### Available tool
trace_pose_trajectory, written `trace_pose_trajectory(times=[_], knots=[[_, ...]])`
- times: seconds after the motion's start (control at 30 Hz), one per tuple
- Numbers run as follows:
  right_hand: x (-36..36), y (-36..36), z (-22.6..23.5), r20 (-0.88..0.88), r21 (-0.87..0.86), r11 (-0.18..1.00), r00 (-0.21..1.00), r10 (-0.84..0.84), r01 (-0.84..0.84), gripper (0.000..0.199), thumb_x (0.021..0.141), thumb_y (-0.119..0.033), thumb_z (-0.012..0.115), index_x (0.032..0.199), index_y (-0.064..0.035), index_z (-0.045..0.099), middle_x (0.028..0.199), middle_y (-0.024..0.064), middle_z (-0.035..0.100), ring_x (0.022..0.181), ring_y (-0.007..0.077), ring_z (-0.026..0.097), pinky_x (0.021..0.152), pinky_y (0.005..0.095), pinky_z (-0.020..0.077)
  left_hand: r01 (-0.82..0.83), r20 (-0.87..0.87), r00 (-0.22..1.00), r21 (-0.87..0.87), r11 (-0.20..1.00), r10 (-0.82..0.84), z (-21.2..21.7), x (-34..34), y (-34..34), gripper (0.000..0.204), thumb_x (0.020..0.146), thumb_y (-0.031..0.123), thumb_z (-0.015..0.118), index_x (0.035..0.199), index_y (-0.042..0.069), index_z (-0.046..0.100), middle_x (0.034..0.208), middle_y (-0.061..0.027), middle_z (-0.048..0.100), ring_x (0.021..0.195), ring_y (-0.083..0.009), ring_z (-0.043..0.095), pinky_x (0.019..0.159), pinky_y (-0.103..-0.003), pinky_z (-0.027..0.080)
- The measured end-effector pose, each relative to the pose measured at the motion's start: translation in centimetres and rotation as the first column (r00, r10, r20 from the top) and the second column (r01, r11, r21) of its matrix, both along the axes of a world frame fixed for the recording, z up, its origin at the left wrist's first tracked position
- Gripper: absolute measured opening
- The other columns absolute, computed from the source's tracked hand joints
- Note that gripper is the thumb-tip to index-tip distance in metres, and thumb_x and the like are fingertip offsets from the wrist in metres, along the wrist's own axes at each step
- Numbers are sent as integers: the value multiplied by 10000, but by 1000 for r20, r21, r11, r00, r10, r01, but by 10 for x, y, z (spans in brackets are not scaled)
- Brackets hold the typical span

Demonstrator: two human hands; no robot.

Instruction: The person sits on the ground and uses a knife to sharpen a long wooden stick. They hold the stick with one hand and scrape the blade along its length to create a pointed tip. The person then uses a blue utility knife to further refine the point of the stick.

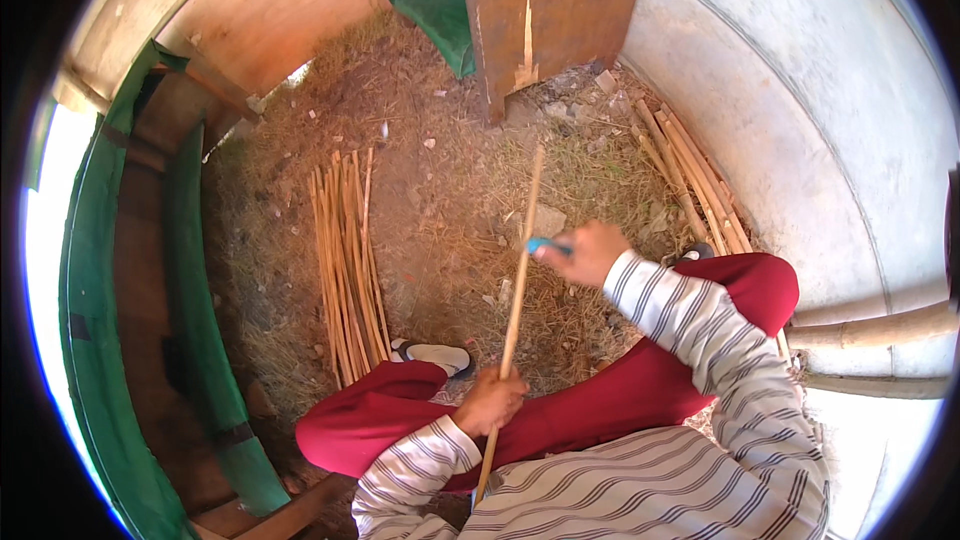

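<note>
A long, thin wooden stick (514,315) slants up and away from my lap, its far end over the ground. My left hand (491,402) is wrapped round its lower part, near my red trousers. Partway up the stick, my right hand (592,252) is closed on a small blue tool (545,246) that meets the stick's side. The tool's kind is unclear, since the fingers cover much of it and it is slightly blurred.
A bundle of thin sticks (345,270) lies on the ground to the left. Thicker wood strips (695,175) rest along the pale wall (800,110) at right. Ahead stands a brown wooden panel (560,10). Green sheeting (200,290) lines the left side. Straw and stones litter the ground.
</note>
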State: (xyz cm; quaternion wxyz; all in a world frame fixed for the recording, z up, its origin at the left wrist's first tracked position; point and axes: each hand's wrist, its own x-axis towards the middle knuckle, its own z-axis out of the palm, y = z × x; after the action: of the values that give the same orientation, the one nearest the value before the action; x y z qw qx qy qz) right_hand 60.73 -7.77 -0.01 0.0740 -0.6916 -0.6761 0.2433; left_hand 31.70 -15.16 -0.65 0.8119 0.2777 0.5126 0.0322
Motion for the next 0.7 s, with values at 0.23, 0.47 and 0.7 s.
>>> trace_pose_trajectory(times=[0.23,0.47,0.7], knots=[[33,23,-17,99,-34,995,991,-91,94,593,963,-659,458,1174,-186,747,711,169,678,721,287,698,772,434,577,29,80,997,-98,995,-21,5,-13,-4,196,879,20,607,789,80,445,544,1,415,345,-101,386,282,-287,267],[72,43,-12,79,-47,944,943,-323,327,585,974,-608,477,1142,-115,746,868,185,713,846,337,713,831,457,565,121,-47,991,-37,992,-123,52,-17,-18,252,881,13,601,735,100,415,547,7,426,343,-90,386,285,-282,259],[92,44,9,210,210,774,746,-632,597,563,985,-560,493,1043,-57,740,825,199,700,839,366,702,799,496,564,46,-88,995,-49,998,-50,42,-29,-11,229,934,104,633,787,102,458,560,23,423,362,-86,391,304,-276,279]])
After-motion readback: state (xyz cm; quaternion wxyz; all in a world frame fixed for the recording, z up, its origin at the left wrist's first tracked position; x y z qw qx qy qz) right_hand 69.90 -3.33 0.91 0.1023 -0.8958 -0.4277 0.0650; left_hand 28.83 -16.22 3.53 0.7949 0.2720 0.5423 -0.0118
